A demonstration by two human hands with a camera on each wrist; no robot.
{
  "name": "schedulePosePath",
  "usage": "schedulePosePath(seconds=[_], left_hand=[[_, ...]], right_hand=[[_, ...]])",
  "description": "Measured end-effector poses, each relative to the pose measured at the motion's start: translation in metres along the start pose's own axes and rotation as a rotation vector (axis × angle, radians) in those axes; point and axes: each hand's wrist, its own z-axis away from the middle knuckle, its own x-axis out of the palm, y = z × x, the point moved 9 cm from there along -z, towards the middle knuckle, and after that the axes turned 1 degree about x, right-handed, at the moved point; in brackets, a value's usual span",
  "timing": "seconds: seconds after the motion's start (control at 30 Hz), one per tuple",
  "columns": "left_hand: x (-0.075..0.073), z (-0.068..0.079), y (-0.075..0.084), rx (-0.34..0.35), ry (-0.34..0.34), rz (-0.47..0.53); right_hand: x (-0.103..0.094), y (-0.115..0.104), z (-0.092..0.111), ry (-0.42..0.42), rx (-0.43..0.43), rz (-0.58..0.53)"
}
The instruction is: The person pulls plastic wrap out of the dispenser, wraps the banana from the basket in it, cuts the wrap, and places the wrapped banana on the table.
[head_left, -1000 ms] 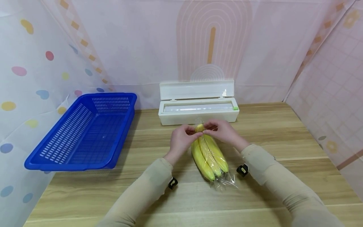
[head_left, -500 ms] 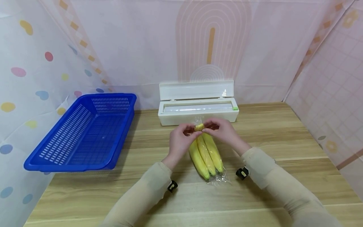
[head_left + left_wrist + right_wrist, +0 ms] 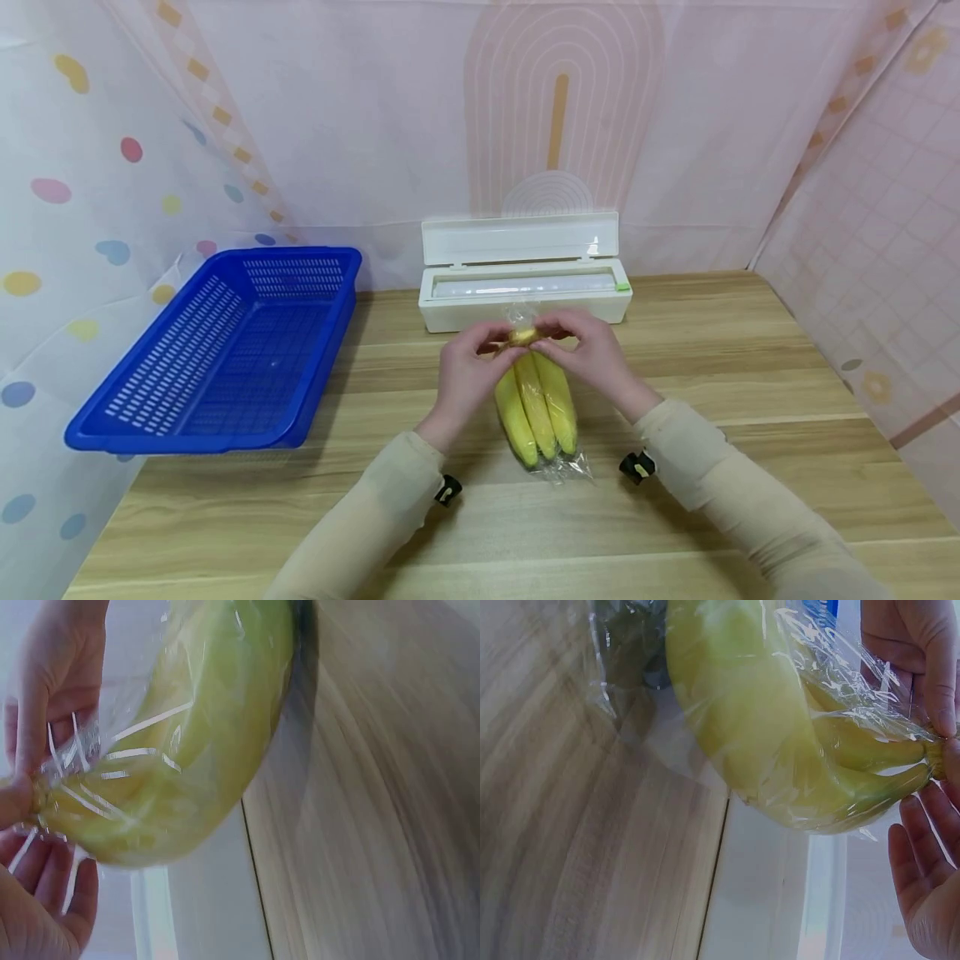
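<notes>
A bunch of yellow bananas (image 3: 534, 408) hangs between my hands, stem end up and tips toward me. Clear cling film (image 3: 576, 468) wraps the bunch, with loose crumpled ends past the tips and above the stem. My left hand (image 3: 467, 367) pinches the film-covered stem from the left, thumb on the near side. From the right, my right hand (image 3: 588, 354) pinches the same stem, its thumb close to the other one. In the right wrist view the film stretches shiny over the bananas (image 3: 742, 712), and the stems join between the fingertips.
Right behind the hands stands a white cling film box (image 3: 525, 312), its lid (image 3: 521, 240) raised and a roll (image 3: 525, 285) inside. A blue plastic basket (image 3: 307, 408) sits on the wooden table (image 3: 480, 542) at the left. Patterned cloth walls surround the table.
The bananas' tips have swung left and a little away from me. Film now stands up more above the stem. Both hands stay at the stem, the left shifting slightly left.
</notes>
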Motion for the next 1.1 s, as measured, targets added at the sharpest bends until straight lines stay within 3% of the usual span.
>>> schedulePosePath(seconds=[0.2, 0.53, 0.77, 1.1], left_hand=[[-0.003, 0.001, 0.009, 0.141, -0.033, -0.027], [-0.006, 0.009, 0.034, 0.477, -0.055, -0.122], [-0.006, 0.015, 0.049, 0.617, -0.049, -0.240], [-0.008, 0.025, 0.061, 0.765, -0.015, -0.294]], right_hand=[[-0.001, -0.011, 0.003, 0.029, -0.116, 0.056], [-0.005, -0.028, 0.013, 0.112, -0.309, 0.108], [-0.006, -0.037, 0.020, 0.156, -0.399, 0.111], [-0.007, -0.048, 0.028, 0.204, -0.526, 0.143]])
